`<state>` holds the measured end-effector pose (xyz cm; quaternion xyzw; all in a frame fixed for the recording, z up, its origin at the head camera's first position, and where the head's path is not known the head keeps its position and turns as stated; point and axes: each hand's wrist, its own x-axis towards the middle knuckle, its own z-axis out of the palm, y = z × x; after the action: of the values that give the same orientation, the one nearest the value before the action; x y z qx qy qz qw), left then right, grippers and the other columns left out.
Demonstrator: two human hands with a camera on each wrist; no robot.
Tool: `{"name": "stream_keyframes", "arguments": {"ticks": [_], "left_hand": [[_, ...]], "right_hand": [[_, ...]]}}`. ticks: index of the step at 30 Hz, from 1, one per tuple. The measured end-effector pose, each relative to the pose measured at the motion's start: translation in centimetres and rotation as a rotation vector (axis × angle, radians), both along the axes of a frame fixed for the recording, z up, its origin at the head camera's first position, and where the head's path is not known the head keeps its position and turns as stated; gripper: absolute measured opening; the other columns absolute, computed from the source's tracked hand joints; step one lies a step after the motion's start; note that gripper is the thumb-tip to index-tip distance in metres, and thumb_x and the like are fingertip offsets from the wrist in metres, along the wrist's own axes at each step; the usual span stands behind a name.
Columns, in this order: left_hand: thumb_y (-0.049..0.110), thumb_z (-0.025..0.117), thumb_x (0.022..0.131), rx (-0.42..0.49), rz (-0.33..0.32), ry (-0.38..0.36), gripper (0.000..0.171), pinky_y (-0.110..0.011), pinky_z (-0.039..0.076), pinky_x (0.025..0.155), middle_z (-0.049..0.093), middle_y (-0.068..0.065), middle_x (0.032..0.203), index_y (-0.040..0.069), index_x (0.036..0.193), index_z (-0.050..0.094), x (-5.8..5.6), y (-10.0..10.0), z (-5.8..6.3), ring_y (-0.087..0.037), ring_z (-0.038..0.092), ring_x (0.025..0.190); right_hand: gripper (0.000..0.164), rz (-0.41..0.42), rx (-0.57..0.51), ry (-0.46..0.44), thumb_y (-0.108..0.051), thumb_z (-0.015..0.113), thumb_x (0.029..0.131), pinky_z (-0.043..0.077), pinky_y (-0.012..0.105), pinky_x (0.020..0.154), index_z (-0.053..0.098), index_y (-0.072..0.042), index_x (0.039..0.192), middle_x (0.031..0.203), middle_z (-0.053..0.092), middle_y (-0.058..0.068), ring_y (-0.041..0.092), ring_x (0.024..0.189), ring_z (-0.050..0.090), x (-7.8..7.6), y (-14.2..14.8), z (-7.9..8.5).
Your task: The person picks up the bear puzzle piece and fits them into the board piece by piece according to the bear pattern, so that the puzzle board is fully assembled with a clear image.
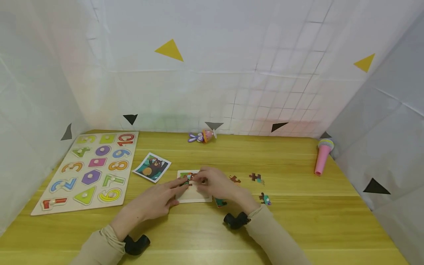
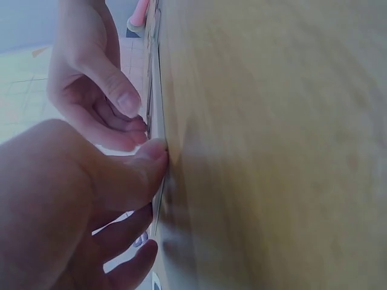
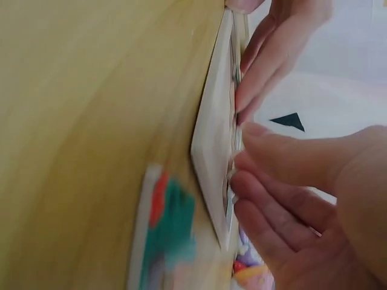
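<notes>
A small wooden puzzle board [image 1: 195, 197] lies on the table with a few bear-picture pieces [image 1: 187, 183] in its upper left part. My left hand [image 1: 155, 198] rests on the board's left side, its fingers stretched over these pieces. In the left wrist view the left thumb [image 2: 151, 154] touches the board's edge. My right hand [image 1: 218, 184] is over the upper right of the board, fingers curled, with a puzzle piece [image 3: 232, 174] at its fingertips, mostly hidden by them. A teal piece [image 1: 220, 202] lies partly under the right hand, beside the board.
Loose puzzle pieces [image 1: 255, 177] lie right of the board. A bear picture card [image 1: 152, 168] lies to its upper left. Further left is a large number board [image 1: 89, 165]. A bunny toy [image 1: 202, 136] lies at the back, a pink microphone [image 1: 322, 158] at the far right.
</notes>
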<state>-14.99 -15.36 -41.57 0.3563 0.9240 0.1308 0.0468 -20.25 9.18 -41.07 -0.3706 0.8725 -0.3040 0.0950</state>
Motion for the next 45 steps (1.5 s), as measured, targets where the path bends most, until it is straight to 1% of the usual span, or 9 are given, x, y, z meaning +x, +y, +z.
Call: {"name": "stream_keyframes", "arguments": {"ticks": [4, 7, 12, 17, 23, 32, 39, 42, 45], "left_hand": [[0.019, 0.06, 0.101, -0.006, -0.012, 0.007, 0.051, -0.045, 0.05, 0.101, 0.037, -0.009, 0.16, 0.011, 0.149, 0.049, -0.1, 0.0, 0.0, -0.031, 0.054, 0.132], [0.018, 0.059, 0.101, -0.01, -0.025, 0.009, 0.051, -0.047, 0.047, 0.105, 0.037, -0.008, 0.16, 0.01, 0.15, 0.047, -0.1, 0.0, 0.0, -0.033, 0.048, 0.138], [0.017, 0.057, 0.102, -0.014, -0.022, -0.019, 0.053, -0.049, 0.041, 0.111, 0.036, -0.008, 0.16, 0.009, 0.152, 0.043, -0.1, 0.1, 0.0, -0.034, 0.037, 0.145], [0.017, 0.057, 0.102, -0.006, -0.004, -0.035, 0.052, -0.05, 0.039, 0.113, 0.036, -0.007, 0.161, 0.01, 0.153, 0.043, 0.0, 0.1, -0.1, -0.033, 0.034, 0.147], [0.015, 0.057, 0.102, -0.003, -0.021, -0.024, 0.052, -0.05, 0.037, 0.114, 0.037, -0.007, 0.16, 0.008, 0.152, 0.044, 0.0, 0.2, -0.3, -0.034, 0.033, 0.147], [0.016, 0.058, 0.101, 0.0, 0.001, -0.024, 0.051, -0.044, 0.044, 0.109, 0.036, -0.004, 0.161, 0.01, 0.151, 0.046, 0.0, 0.1, -0.2, -0.028, 0.043, 0.142], [0.016, 0.057, 0.102, -0.004, 0.009, -0.05, 0.052, -0.043, 0.047, 0.106, 0.035, -0.003, 0.162, 0.011, 0.152, 0.044, 0.0, 0.2, -0.4, -0.028, 0.05, 0.136], [0.017, 0.057, 0.102, -0.001, 0.012, -0.053, 0.052, -0.043, 0.047, 0.106, 0.035, -0.002, 0.162, 0.011, 0.152, 0.044, 0.0, 0.2, -0.4, -0.028, 0.051, 0.135], [0.016, 0.058, 0.102, 0.005, 0.011, -0.051, 0.052, -0.043, 0.047, 0.105, 0.035, -0.003, 0.162, 0.011, 0.152, 0.045, 0.0, 0.2, -0.3, -0.029, 0.052, 0.134]], "right_hand": [[0.024, -0.044, -0.035, -0.041, -0.009, 0.068, 0.095, 0.053, 0.034, 0.09, 0.071, -0.009, 0.119, 0.113, 0.067, 0.003, 0.018, 0.103, 0.063, 0.0, 1.4, 0.3], [0.024, -0.076, -0.067, -0.045, -0.007, 0.068, 0.095, 0.052, 0.04, 0.094, 0.07, -0.007, 0.119, 0.115, 0.067, 0.004, 0.022, 0.108, 0.062, -0.1, 2.6, 0.3], [0.025, -0.123, -0.081, -0.029, -0.005, 0.069, 0.094, 0.052, 0.043, 0.095, 0.07, -0.005, 0.118, 0.115, 0.067, 0.005, 0.022, 0.107, 0.061, -0.3, 4.5, 0.3], [0.024, -0.168, -0.081, -0.006, -0.004, 0.067, 0.095, 0.053, 0.045, 0.094, 0.07, -0.004, 0.119, 0.115, 0.068, 0.007, 0.023, 0.107, 0.062, -0.4, 6.4, 0.7], [0.025, -0.198, -0.082, 0.009, -0.003, 0.067, 0.094, 0.053, 0.046, 0.092, 0.07, -0.002, 0.119, 0.115, 0.068, 0.01, 0.026, 0.106, 0.062, -0.7, 8.3, 0.9], [0.025, -0.199, -0.091, 0.054, 0.001, 0.066, 0.093, 0.054, 0.049, 0.091, 0.07, 0.0, 0.118, 0.112, 0.069, 0.012, 0.029, 0.104, 0.063, -0.9, 10.5, 0.6], [0.026, -0.215, -0.072, 0.059, 0.0, 0.068, 0.093, 0.057, 0.041, 0.087, 0.07, -0.001, 0.119, 0.11, 0.069, 0.011, 0.027, 0.102, 0.064, -0.8, 12.1, 0.1], [0.026, -0.203, -0.042, 0.089, 0.0, 0.07, 0.091, 0.057, 0.04, 0.084, 0.071, -0.001, 0.117, 0.108, 0.069, 0.009, 0.026, 0.099, 0.065, -0.8, 12.2, -0.1], [0.027, -0.181, -0.003, 0.088, 0.0, 0.07, 0.091, 0.057, 0.036, 0.083, 0.071, -0.003, 0.117, 0.108, 0.068, 0.007, 0.023, 0.097, 0.065, -0.9, 12.1, -0.4]]}}
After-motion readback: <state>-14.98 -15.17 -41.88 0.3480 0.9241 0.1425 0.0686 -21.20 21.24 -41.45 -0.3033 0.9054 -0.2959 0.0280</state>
